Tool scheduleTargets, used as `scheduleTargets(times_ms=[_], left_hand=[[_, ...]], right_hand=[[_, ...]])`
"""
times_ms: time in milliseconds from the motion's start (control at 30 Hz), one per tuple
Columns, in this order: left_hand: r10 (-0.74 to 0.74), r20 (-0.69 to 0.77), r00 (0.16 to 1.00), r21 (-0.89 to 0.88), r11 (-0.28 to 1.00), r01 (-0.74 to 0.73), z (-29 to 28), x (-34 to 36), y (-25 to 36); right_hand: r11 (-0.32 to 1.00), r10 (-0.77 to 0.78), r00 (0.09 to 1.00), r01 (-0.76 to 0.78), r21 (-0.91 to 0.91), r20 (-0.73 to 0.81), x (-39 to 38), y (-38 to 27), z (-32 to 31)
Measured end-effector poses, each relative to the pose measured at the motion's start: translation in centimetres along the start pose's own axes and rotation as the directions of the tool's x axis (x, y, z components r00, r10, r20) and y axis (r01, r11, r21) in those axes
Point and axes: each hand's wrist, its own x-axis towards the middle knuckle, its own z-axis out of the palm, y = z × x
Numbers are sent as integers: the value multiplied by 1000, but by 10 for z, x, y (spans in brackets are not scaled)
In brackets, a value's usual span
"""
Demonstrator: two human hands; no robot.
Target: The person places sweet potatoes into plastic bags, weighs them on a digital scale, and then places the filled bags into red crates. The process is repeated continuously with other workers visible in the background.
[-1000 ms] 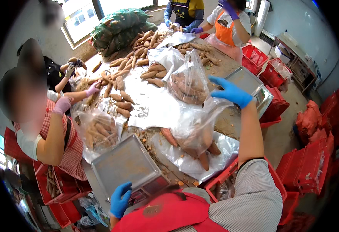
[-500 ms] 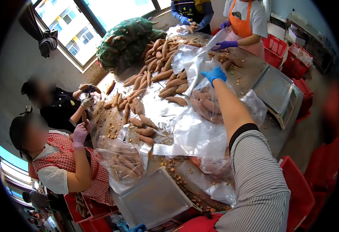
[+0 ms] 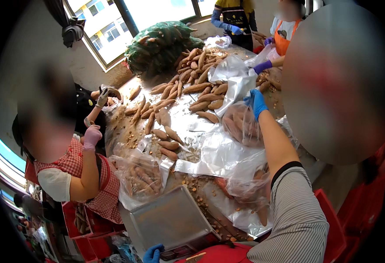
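No text is legible; the print [image 3: 236, 20] on the dark apron [image 3: 241, 37] at the back is too small.

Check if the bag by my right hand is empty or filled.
Filled, at least partly: sweet potatoes show through the clear bag by your right hand. How full, I cannot tell.

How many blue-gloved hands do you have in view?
3: the person's right hand at a clear bag, the left hand beside the scale, and a co-worker's hand at the far side. Others may be hidden.
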Motion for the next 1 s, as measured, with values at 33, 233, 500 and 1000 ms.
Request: scheduleTargets(times_ms=[33,233,500,1000], left_hand=[[-43,4,999,-29,999,43,2,-3,7],[-1,45,999,-28,1000,2,-2,-28,-5],[166,310,936,-422,906,-20,26,-32,-19],[90,545,833,-662,656,362,18,-35,-13]], right_hand=[[999,37,999,-38,31,37,-5,-6,2],[989,146,987,-144,-29,61,-82,-64,71],[999,-50,707,26,45,706,-247,-151,161],[939,314,596,-310,-149,739,-493,-41,270]])
